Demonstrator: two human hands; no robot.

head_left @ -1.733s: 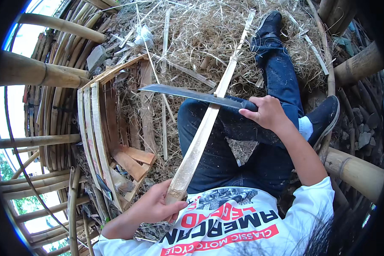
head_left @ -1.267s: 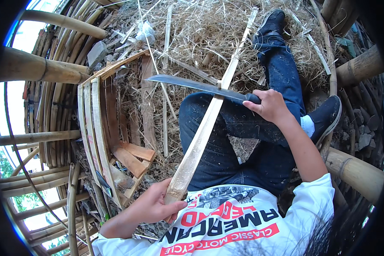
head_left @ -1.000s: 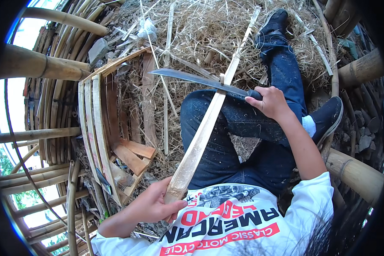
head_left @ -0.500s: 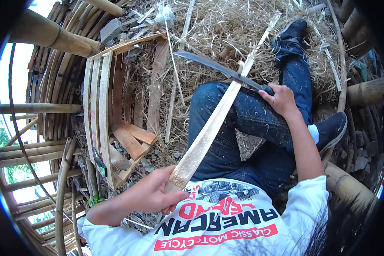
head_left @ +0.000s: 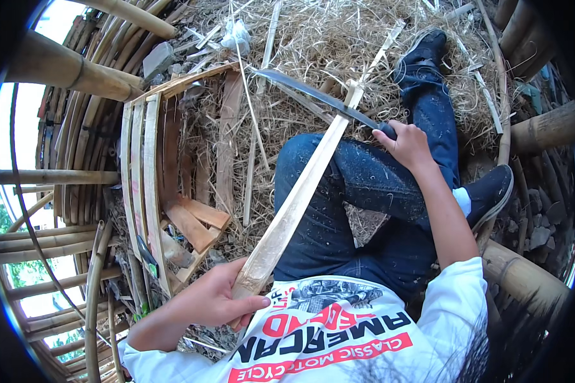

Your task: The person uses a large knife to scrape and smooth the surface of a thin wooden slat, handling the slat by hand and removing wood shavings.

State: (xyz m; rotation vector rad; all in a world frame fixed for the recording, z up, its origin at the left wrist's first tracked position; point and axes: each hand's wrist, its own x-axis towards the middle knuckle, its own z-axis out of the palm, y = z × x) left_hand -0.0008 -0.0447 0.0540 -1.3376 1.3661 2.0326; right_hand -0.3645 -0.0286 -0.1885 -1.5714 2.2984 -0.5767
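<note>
Red-and-black lettering (head_left: 326, 337) across white shirt (head_left: 429, 348), left hand (head_left: 214, 297) around wooden strip (head_left: 294, 220), right hand (head_left: 407, 145) around knife handle (head_left: 386, 130)

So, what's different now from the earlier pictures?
The right hand has pushed the long knife farther along the pale wooden strip, away from the body. A longer sliver now stands up ahead of it. The view has shifted slightly too. Nothing was picked up or let go: the left hand keeps its grip on the strip's near end, the right on the knife.
</note>
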